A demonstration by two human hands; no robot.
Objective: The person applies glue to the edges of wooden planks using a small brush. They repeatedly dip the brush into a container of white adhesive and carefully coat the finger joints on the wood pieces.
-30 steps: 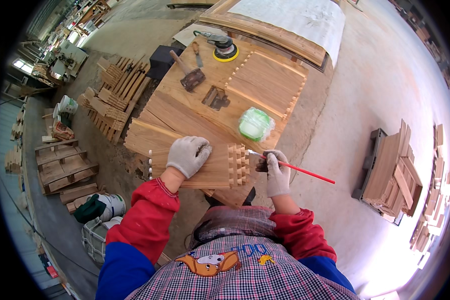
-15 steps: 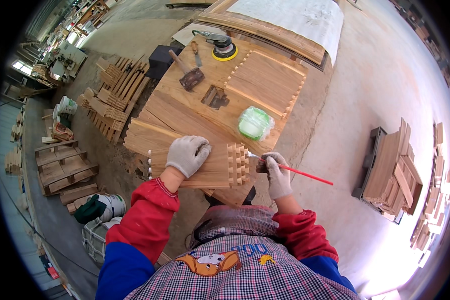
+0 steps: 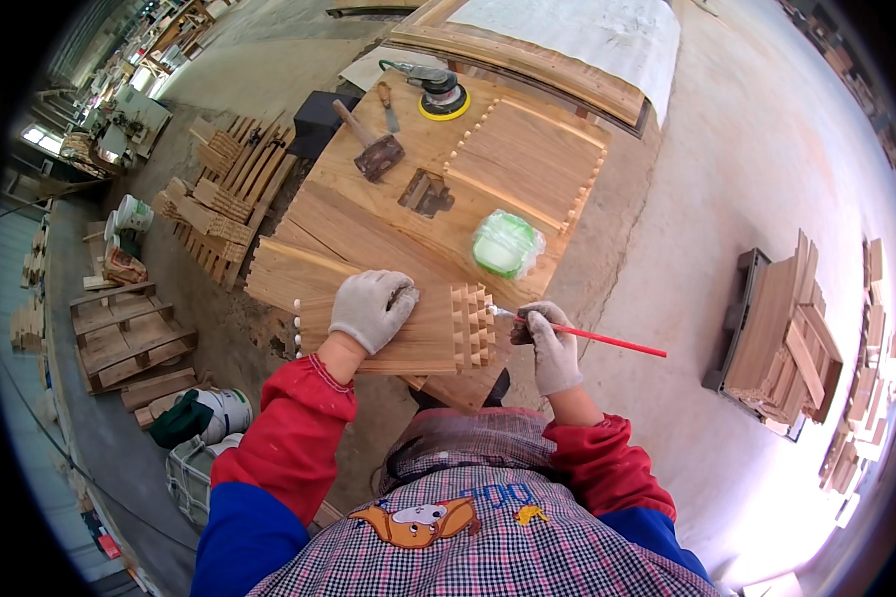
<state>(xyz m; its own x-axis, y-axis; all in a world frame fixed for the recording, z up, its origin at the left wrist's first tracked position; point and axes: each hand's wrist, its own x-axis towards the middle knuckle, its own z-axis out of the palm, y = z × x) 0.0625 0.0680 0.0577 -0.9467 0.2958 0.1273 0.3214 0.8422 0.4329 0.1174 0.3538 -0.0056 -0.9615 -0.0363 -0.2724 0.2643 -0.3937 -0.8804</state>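
Observation:
My left hand (image 3: pixel 370 308), in a grey work glove, presses flat on a wooden board (image 3: pixel 408 333) whose right end is cut into finger joints (image 3: pixel 473 323). Gloved too, my right hand (image 3: pixel 546 338) grips a thin red-handled brush (image 3: pixel 587 336). The brush tip touches the right edge of the joint teeth. The board lies at the near edge of a wooden worktable (image 3: pixel 368 229).
On the worktable sit a green container in a clear bag (image 3: pixel 506 243), a sander with a yellow pad (image 3: pixel 438 95), a wooden mallet (image 3: pixel 368 147), a chisel and another jointed panel (image 3: pixel 523 159). Stacks of wooden parts lie left (image 3: pixel 224 199) and right (image 3: pixel 786 338). Buckets stand lower left.
My right hand has shifted the brush slightly along the joint teeth. My left hand stays in place on the board.

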